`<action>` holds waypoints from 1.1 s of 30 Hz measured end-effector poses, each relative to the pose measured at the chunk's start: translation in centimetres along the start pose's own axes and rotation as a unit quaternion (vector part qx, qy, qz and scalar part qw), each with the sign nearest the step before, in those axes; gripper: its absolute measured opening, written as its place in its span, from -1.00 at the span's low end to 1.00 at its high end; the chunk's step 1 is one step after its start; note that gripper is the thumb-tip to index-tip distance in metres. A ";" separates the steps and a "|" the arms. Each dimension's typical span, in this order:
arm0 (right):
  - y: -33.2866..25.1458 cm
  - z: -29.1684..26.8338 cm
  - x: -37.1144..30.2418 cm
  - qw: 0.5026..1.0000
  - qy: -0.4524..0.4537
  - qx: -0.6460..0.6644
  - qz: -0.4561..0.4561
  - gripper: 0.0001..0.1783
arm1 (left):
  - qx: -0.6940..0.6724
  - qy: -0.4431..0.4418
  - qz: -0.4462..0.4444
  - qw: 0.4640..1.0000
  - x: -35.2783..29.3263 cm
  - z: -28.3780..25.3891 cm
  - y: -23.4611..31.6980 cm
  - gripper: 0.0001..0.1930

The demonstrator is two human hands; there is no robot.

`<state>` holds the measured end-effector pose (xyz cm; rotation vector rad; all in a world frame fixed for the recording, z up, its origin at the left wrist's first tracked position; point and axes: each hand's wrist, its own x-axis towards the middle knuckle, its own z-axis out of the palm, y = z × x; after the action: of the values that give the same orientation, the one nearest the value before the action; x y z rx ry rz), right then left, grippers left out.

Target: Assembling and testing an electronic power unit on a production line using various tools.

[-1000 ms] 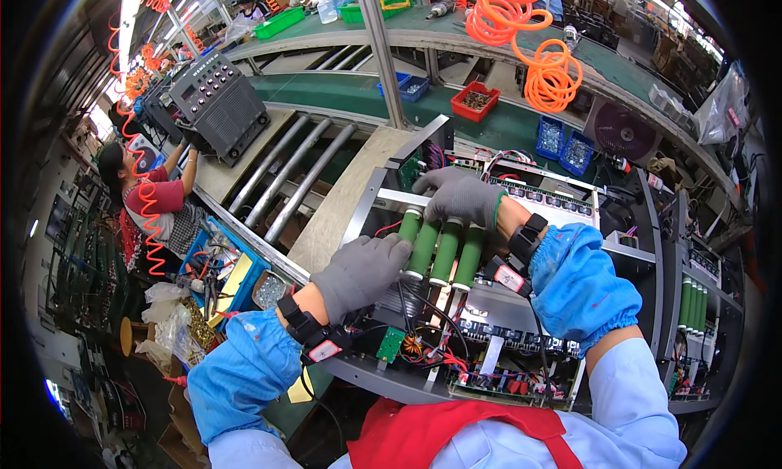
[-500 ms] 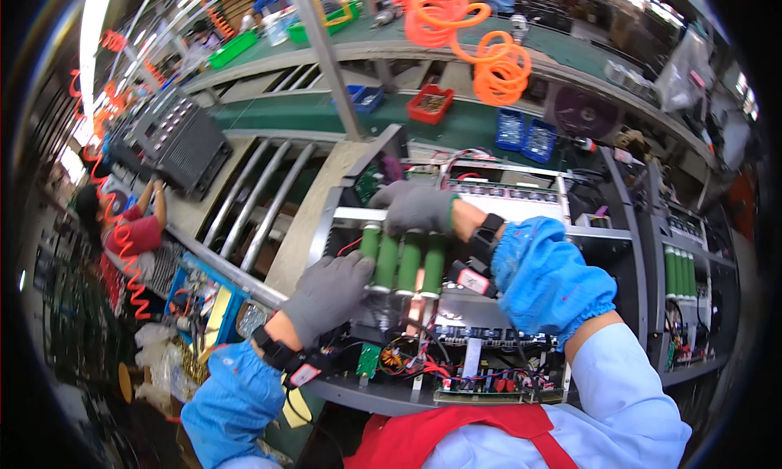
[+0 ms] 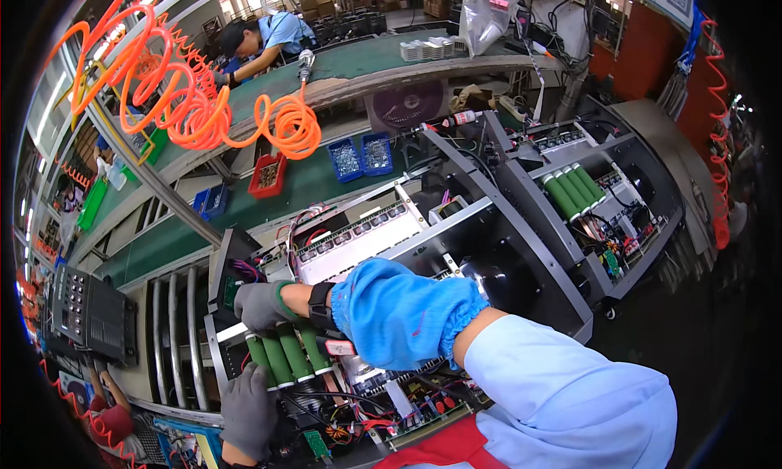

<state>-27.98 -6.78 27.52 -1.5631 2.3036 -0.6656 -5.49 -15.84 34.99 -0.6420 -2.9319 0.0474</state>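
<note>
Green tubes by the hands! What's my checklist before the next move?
1. Tubes side by side: ok, they lie in a row.
2. Hands gloved: ok, left hand and right hand are both in grey.
3. Hands at the tubes: ok, right at the upper ends, left by the lower left.
4. Wires tucked away: not ok, red and black ones loop about below the tubes.
5. Tubes fixed tight: cannot tell.
6. Power off: cannot tell.

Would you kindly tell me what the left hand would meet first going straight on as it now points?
The left hand would probably meet the leftmost green cylinder first; they may be touching, though depth is unclear.
</note>
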 end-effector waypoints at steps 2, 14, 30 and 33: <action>-0.4 -0.5 -0.5 0.997 -0.005 0.060 0.057 -0.71 | 0.004 0.000 0.005 1.000 0.0 0.0 0.0 -0.44; -1.1 -0.8 -0.4 0.996 -0.004 0.083 0.029 -0.69 | -0.008 0.013 0.010 1.000 -0.3 -0.4 0.2 -0.49; -2.5 -4.8 -4.5 0.992 -0.042 0.073 0.094 -0.35 | -0.007 -0.008 0.015 1.000 0.4 0.1 -0.3 -0.70; -6.4 -6.7 -5.2 0.979 -0.084 0.115 0.149 -0.28 | 0.003 0.016 0.003 1.000 -0.4 0.5 -0.6 -0.77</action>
<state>-24.03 -2.52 36.43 -1.0995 2.1825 -0.6651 -5.45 -16.57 34.48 -0.6440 -2.8988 0.0470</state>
